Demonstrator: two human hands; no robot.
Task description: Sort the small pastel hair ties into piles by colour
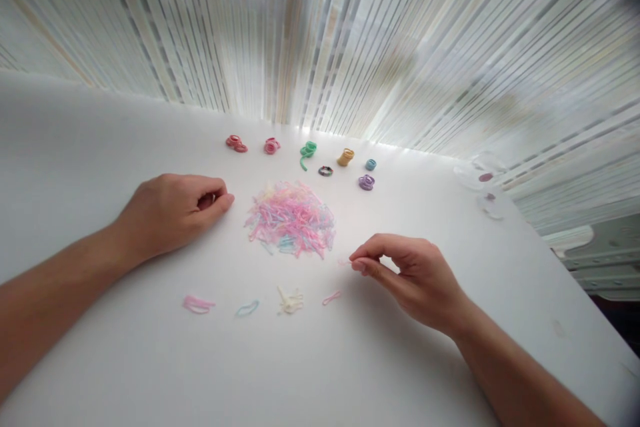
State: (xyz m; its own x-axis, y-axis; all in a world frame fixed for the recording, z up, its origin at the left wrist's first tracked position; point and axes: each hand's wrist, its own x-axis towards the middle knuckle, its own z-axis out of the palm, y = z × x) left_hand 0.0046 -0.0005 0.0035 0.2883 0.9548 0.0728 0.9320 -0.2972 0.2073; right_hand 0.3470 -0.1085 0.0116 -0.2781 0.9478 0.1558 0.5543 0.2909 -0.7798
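A loose heap of pastel rubber bands, mostly pink with some blue and pale yellow, lies mid-table. My right hand is just right of the heap, thumb and forefinger pinched on a thin pale pink rubber band. To the heap's left, my left hand rests on the table with curled fingers; whether anything is inside is hidden. Nearer me lie a pink bunch of bands, a blue band, a pale yellow cluster and a single pink band.
Behind the heap stand coiled bands: red, pink, green, yellow, blue and purple. A dark beaded ring lies among them. Clear plastic pieces sit at right. A string curtain hangs along the far edge.
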